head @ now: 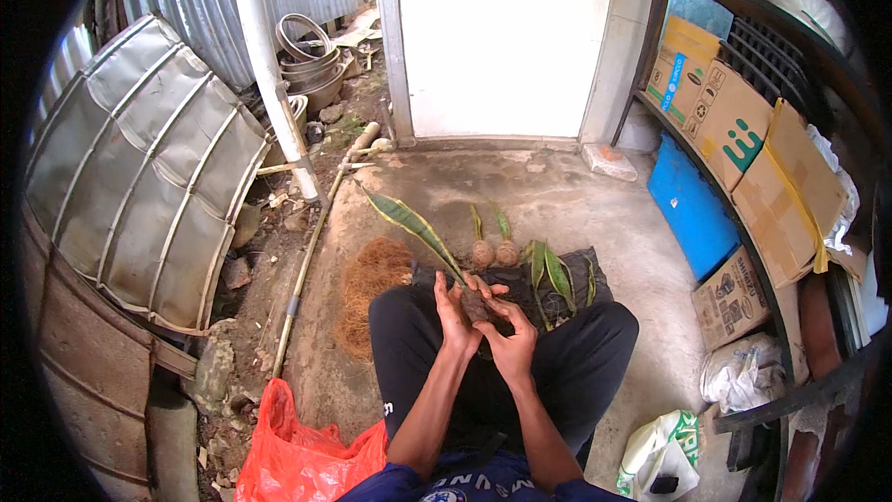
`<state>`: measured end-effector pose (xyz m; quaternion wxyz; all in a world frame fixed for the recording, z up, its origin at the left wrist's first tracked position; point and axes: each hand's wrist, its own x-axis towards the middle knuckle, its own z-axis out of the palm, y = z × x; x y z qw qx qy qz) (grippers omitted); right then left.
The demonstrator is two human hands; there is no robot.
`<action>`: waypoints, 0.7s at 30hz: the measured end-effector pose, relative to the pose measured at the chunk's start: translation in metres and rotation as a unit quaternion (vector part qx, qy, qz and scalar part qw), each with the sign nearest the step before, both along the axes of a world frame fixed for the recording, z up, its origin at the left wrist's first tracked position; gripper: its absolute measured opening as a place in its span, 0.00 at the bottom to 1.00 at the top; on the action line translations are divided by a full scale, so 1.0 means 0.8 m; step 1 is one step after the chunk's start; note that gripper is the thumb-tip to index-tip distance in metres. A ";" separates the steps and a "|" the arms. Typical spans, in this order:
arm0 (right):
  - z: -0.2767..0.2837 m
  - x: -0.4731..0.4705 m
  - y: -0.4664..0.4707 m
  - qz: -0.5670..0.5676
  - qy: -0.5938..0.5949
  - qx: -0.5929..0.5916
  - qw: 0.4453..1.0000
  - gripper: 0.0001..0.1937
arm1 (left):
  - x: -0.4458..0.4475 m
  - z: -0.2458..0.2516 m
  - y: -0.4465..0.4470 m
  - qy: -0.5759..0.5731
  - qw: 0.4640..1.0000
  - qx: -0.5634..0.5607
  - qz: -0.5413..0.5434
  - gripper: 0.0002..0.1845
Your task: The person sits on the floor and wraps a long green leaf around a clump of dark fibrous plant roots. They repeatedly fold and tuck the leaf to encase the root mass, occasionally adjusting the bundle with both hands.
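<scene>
Between my two hands is a clump of dark soil (476,307) around the base of a snake plant leaf (412,223) with yellow edges, which points up and to the left. My left hand (454,317) cups the clump from the left, and my right hand (510,335) has its fingers on it from the right. Just beyond, two round fibre-coloured balls, each with a short leaf, stand by a black plastic sheet (596,272); the nearer-left one is a wrapped ball (482,253). More snake plant leaves (557,279) lie on the sheet beside my right knee.
Brown coconut fibre (373,279) lies left of my knee. A red plastic bag (300,453) is at lower left, a white-green bag (658,457) at lower right. A bamboo pole (300,286) edges the concrete; cardboard boxes (732,118) fill the shelf at right. A white door (502,42) stands ahead.
</scene>
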<state>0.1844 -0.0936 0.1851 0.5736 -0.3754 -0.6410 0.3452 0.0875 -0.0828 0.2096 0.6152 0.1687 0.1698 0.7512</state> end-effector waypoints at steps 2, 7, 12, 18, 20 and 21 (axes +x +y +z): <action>-0.010 0.002 0.005 -0.003 0.009 -0.021 1.000 0.18 | 0.001 -0.002 0.006 0.020 0.999 -0.029 -0.003 0.33; -0.021 0.013 0.016 0.032 -0.063 -0.027 0.997 0.18 | -0.009 -0.043 0.027 0.092 0.994 -0.058 -0.013 0.31; -0.051 0.010 0.034 0.053 -0.120 -0.114 0.985 0.19 | -0.018 -0.095 0.053 0.096 0.985 -0.143 -0.016 0.30; -0.103 0.018 0.062 0.045 -0.177 -0.151 0.971 0.22 | -0.008 -0.143 0.079 0.096 0.976 -0.195 -0.012 0.26; -0.120 0.020 0.071 0.051 -0.190 -0.156 0.968 0.24 | -0.012 -0.169 0.095 0.187 0.958 -0.217 -0.024 0.27; -0.130 0.025 0.078 0.085 -0.202 -0.174 0.960 0.25 | -0.015 -0.182 0.099 0.232 0.945 -0.229 -0.034 0.27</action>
